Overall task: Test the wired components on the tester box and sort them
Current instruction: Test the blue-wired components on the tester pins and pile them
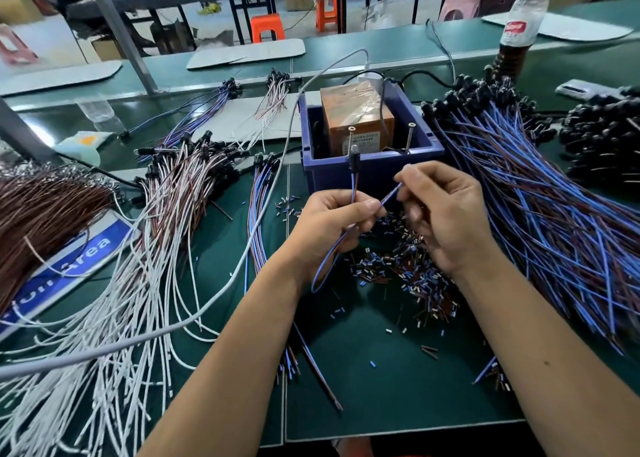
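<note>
I see both bare forearms reaching in from the bottom edge and converging toward the middle. My left hand [334, 222] is curled, thumb and fingers pinching a thin blue-and-red twisted wire with a small black cap [354, 186], held upright. My right hand [446, 214] sits just beside it, fingertips [401, 179] pinching the wire's free end, wrist slightly bent.

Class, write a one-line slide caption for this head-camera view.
Both hands, left hand and right hand, pinch a blue-wired component before the blue tester box.
</note>
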`<state>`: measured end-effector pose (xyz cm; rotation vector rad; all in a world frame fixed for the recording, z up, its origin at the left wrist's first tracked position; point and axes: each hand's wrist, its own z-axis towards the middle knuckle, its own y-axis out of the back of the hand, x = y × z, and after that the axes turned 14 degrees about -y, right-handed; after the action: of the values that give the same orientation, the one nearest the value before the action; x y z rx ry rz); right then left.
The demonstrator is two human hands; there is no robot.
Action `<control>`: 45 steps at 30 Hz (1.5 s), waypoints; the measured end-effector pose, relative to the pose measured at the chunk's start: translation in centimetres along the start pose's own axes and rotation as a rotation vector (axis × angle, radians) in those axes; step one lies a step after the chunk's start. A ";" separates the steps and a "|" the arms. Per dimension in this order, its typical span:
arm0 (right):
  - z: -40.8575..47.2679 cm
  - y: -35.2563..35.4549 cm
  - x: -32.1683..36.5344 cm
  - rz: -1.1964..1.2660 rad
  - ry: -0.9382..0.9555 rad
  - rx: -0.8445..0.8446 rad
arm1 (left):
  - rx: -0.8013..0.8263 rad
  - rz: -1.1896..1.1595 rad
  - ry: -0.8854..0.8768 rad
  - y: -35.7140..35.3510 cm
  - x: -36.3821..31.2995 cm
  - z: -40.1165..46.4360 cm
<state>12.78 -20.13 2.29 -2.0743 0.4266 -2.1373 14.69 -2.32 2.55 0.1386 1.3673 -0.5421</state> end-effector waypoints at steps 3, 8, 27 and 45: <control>0.3 0.8 0.5 0.048 0.016 -0.070 | 0.009 -0.005 -0.025 0.2 -0.1 -0.1; -0.3 -0.6 -0.4 -0.043 0.005 0.016 | -0.047 -0.016 -0.070 0.0 0.1 -0.1; 0.4 -0.1 0.0 0.128 0.016 -0.118 | -0.068 0.035 -0.169 -0.2 -0.1 -0.3; -0.6 -2.0 -0.9 0.043 -0.072 0.049 | -0.187 0.379 -0.468 -0.5 0.9 -0.1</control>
<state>12.40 -17.87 2.04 -2.0883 0.4032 -2.0216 14.44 -2.95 1.82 0.1064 0.8971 -0.1125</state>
